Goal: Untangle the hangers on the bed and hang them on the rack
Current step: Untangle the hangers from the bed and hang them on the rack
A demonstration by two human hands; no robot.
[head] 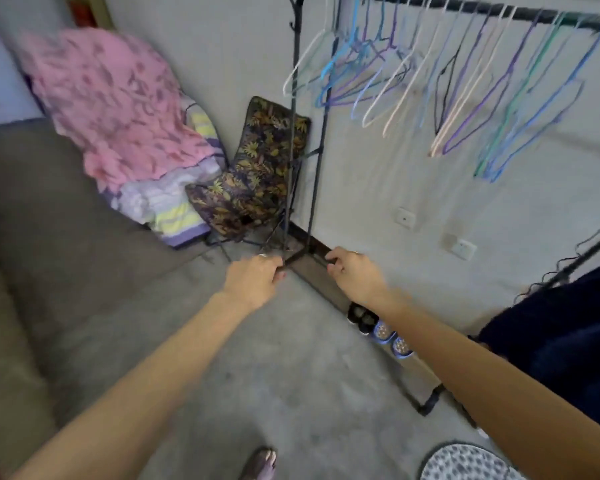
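My left hand point(257, 277) and my right hand point(352, 271) are stretched out in front of me at the same height, low beside the rack's post. Each grips one end of a thin black hanger point(297, 258), which spans the gap between them; motion blur hides its exact shape. The black rack point(534, 14) runs along the wall at the upper right. Several hangers point(388, 74) in white, blue, purple, green and black hang slanted on its rail. The bed point(49, 209), covered in grey-brown cloth, fills the left side.
A pink patterned blanket point(118, 105) lies on folded striped bedding at the bed's far end. A leaf-print folding chair point(257, 168) stands beside the rack post. Shoes point(381, 329) line the wall under the rack. A dark garment point(568, 341) hangs at right.
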